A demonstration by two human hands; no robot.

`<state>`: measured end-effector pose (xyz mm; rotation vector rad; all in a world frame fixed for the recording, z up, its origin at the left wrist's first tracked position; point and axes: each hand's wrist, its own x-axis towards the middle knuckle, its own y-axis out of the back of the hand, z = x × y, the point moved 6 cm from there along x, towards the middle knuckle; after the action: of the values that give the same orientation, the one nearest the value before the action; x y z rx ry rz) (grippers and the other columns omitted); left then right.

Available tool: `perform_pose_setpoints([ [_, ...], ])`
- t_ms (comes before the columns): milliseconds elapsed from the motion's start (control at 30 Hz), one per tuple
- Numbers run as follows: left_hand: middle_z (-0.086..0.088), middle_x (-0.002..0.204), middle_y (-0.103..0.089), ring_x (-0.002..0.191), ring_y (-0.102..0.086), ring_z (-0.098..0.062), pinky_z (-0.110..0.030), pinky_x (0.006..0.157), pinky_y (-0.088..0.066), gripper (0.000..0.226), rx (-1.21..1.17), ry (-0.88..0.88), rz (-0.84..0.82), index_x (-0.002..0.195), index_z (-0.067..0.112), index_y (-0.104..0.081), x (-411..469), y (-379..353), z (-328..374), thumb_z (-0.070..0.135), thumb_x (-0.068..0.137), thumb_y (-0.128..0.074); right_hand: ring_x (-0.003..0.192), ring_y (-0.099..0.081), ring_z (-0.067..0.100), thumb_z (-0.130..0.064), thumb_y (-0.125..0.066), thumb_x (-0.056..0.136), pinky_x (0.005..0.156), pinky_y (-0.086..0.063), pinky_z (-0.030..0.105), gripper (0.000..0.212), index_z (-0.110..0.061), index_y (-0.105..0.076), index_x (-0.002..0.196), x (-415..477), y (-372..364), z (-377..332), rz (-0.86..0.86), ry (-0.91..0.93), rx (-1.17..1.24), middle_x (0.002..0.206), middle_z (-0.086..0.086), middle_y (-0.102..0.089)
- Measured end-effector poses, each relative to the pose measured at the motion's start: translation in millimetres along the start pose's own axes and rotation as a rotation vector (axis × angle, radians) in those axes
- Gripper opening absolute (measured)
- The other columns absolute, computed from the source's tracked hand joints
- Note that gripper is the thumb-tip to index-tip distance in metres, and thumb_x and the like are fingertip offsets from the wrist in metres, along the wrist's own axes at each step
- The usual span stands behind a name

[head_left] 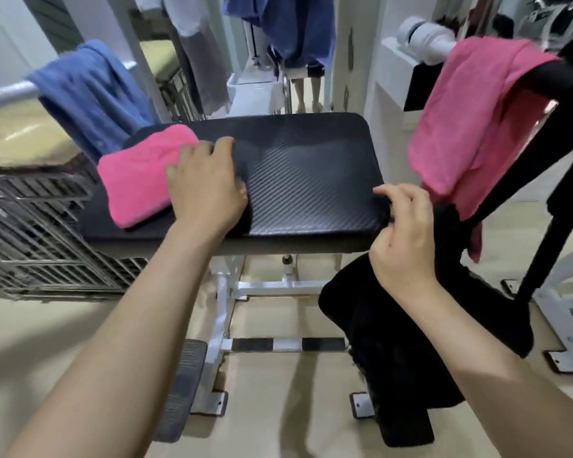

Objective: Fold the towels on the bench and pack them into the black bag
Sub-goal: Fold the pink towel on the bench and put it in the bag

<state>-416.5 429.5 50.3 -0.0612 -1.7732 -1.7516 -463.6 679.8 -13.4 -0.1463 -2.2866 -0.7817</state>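
Observation:
A folded pink towel [136, 176] lies on the left end of the black padded bench [308, 166]. My left hand [205, 190] rests on the towel's right edge, fingers curled against it. My right hand [401, 233] is at the bench's right front corner, pinching black fabric that hangs down from there; this looks like the black bag [404, 352], drooping toward the floor. A second pink towel [470, 117] hangs unfolded over a black stand on the right. A blue towel [93, 97] is draped over a silver bar on the left.
A wire crate [37, 233] stands left of the bench. The bench's white metal frame [232, 312] and foot pedal [182, 385] sit on the beige floor below. More clothes hang behind, and a white machine base [563, 312] is at the right.

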Motion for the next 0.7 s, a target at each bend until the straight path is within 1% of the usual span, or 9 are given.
perform_pose_setpoints([
  [67, -0.021, 0.130, -0.046, 0.119, -0.040, -0.041, -0.054, 0.091, -0.036, 0.059, -0.030, 0.067, 0.051, 0.133, 0.016, -0.045, 3, 2, -15, 0.018, 0.076, -0.060, 0.105, -0.049, 0.026, 0.015, -0.043, 0.069, 0.092, -0.041, 0.030, 0.065, -0.008, -0.048, 0.129, -16, -6, 20, -0.068, -0.130, -0.029, 0.120, 0.015, -0.044],
  [167, -0.026, 0.123, -0.052, 0.113, -0.046, -0.044, -0.052, 0.087, -0.041, 0.045, 0.004, 0.136, -0.032, 0.121, 0.005, -0.052, 6, -11, -39, 0.029, 0.083, -0.055, 0.120, -0.046, 0.031, 0.006, -0.055, 0.076, 0.098, -0.040, 0.038, 0.063, -0.006, -0.040, 0.136, -41, -20, 43, -0.260, -0.249, -0.197, 0.131, 0.014, -0.041],
  [267, -0.028, 0.101, -0.063, 0.093, -0.057, -0.046, -0.046, 0.067, -0.042, 0.029, 0.021, 0.022, 0.041, 0.105, 0.002, -0.061, 14, -6, -39, 0.023, 0.096, -0.044, 0.122, -0.044, 0.031, -0.005, -0.056, 0.082, 0.096, -0.041, 0.042, 0.040, -0.001, -0.051, 0.121, -49, -31, 38, -0.374, -0.292, -0.316, 0.133, 0.011, -0.043],
  [400, -0.017, 0.094, -0.066, 0.087, -0.059, -0.039, -0.038, 0.073, -0.034, 0.029, -0.302, -0.067, 0.081, 0.095, 0.010, -0.055, 1, 16, -16, 0.031, 0.102, -0.037, 0.124, -0.039, 0.032, -0.016, -0.056, 0.086, 0.096, -0.041, 0.041, 0.033, 0.002, -0.057, 0.113, -49, -47, 31, -0.526, -0.274, -0.425, 0.129, 0.013, -0.047],
  [467, -0.009, 0.082, -0.064, 0.077, -0.053, -0.031, -0.034, 0.067, -0.028, 0.025, -0.533, -0.144, 0.078, 0.098, 0.011, -0.059, -22, 25, 16, 0.030, 0.101, -0.043, 0.116, -0.049, 0.030, -0.018, -0.059, 0.087, 0.090, -0.043, 0.033, 0.030, 0.000, -0.060, 0.110, -48, -48, 33, -0.524, -0.429, -0.239, 0.122, 0.013, -0.053],
  [533, 0.004, 0.077, -0.058, 0.071, -0.045, -0.014, -0.026, 0.064, -0.025, 0.022, -0.755, -0.182, 0.045, 0.098, 0.012, -0.063, -43, 30, 48, 0.027, 0.100, -0.048, 0.092, -0.062, 0.025, -0.017, -0.062, 0.085, 0.077, -0.044, 0.030, 0.013, -0.008, -0.067, 0.092, -50, -38, 29, -0.409, -0.661, 0.097, 0.097, 0.009, -0.066],
  [600, 0.011, 0.079, -0.060, 0.072, -0.048, -0.008, -0.022, 0.062, -0.030, 0.022, -0.933, -0.195, -0.046, 0.096, 0.015, -0.064, -62, 25, 75, 0.029, 0.100, -0.047, 0.071, -0.064, 0.021, -0.015, -0.060, 0.086, 0.067, -0.045, 0.032, 0.011, -0.012, -0.063, 0.075, -54, -18, 21, -0.259, -0.739, 0.272, 0.073, 0.003, -0.066],
  [633, 0.009, 0.078, -0.062, 0.072, -0.051, -0.009, -0.022, 0.062, -0.033, 0.023, -1.008, -0.203, -0.099, 0.094, 0.015, -0.063, -72, 20, 88, 0.030, 0.100, -0.047, 0.066, -0.065, 0.019, -0.013, -0.059, 0.086, 0.063, -0.046, 0.032, 0.010, -0.013, -0.062, 0.076, -57, -5, 17, -0.200, -0.735, 0.319, 0.071, 0.002, -0.066],
  [700, 0.005, 0.074, -0.062, 0.069, -0.053, -0.013, -0.026, 0.063, -0.036, 0.025, -1.083, -0.253, -0.183, 0.087, 0.014, -0.058, -94, 14, 114, 0.031, 0.100, -0.047, 0.072, -0.069, 0.016, -0.005, -0.058, 0.087, 0.061, -0.053, 0.030, 0.014, -0.017, -0.064, 0.091, -62, 18, 10, -0.135, -0.721, 0.494, 0.082, 0.001, -0.071],
])
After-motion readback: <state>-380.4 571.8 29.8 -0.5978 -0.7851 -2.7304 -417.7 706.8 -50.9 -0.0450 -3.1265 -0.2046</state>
